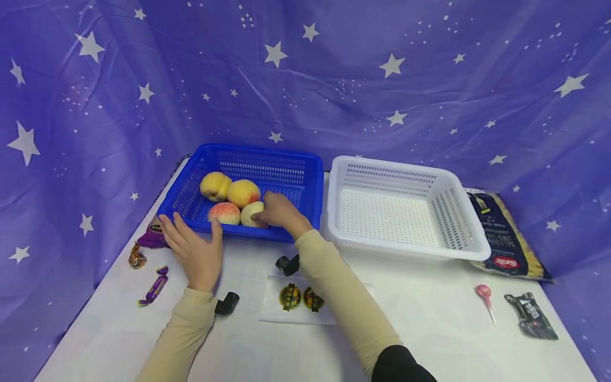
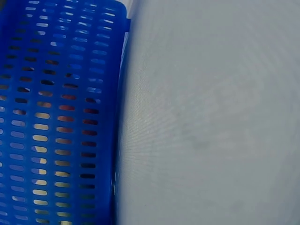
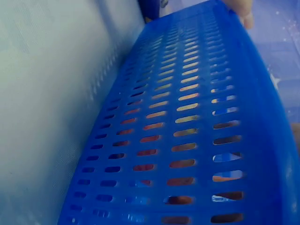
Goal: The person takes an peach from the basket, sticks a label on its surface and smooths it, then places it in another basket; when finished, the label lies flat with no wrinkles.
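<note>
In the head view, several peaches lie in the front left part of a blue basket. My right hand reaches over the front rim and grips a pale yellow peach, thumb on its side. Next to it sit a pink-red peach and two yellow peaches, one in the middle and one at the back left. My left hand rests at the basket's front left corner with spread, fairly straight fingers. Both wrist views show the slotted basket wall, with the peaches glimpsed only through the slots.
A white basket stands to the right, beside a dark pasta bag. On the table's right lie a pink lollipop and a black packet. Wrapped candies lie at left; a white packet lies in front.
</note>
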The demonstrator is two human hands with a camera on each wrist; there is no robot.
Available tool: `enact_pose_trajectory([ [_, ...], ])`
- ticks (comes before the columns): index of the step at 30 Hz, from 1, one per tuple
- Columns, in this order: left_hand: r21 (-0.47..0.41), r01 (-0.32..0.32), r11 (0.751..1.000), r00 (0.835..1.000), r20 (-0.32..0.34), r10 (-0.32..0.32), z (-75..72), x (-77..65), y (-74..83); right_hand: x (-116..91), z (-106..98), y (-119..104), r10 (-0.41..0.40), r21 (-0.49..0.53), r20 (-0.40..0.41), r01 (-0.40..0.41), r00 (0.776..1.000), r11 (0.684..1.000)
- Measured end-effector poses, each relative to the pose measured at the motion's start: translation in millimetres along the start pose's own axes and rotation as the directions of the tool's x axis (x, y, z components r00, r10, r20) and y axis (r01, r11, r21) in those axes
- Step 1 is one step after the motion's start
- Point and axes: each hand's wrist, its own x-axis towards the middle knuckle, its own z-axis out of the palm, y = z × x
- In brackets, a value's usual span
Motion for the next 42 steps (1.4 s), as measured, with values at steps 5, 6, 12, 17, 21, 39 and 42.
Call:
enact_pose_trajectory([
  [5, -0.004, 0.020, 1.000, 1.000, 0.024, -0.020, 1.8, -2.7, 0.1, 5.0, 7.9, 3.8, 0.009, -0.045, 0.088, -0.005, 0.996, 0.999],
  [6, -0.003, 0.026, 1.000, 0.999, 0.025, -0.026, 1.9, -3.2, 0.0, 6.1, 9.6, 4.8, -0.001, -0.047, 0.100, 0.006, 0.995, 0.999],
  [12, -0.003, 0.021, 1.000, 0.999, 0.033, -0.021, 3.7, -4.7, 1.3, 8.5, 14.0, 12.6, -0.010, 0.007, 0.062, 0.010, 0.998, 1.000],
  [17, 0.001, -0.009, 1.000, 0.999, 0.036, 0.009, 7.2, -4.0, 2.4, 4.5, 7.0, 18.7, 0.006, 0.004, -0.017, -0.006, 1.000, 1.000],
  [21, 0.002, -0.018, 1.000, 0.999, 0.031, 0.018, 7.0, -1.6, 1.8, -4.4, -5.2, 18.8, -0.010, -0.015, -0.056, 0.009, 0.998, 1.000],
  [39, -0.049, 0.030, 0.998, 0.998, 0.059, -0.027, -1.3, -2.4, -3.6, -134.1, -90.9, 28.1, -0.109, 0.086, -0.248, 0.134, 0.963, 0.987],
  [42, -0.050, 0.031, 0.998, 0.998, 0.063, -0.027, -0.6, -2.5, -4.2, -158.3, -95.4, 43.4, -0.128, 0.060, -0.254, 0.148, 0.959, 0.987],
])
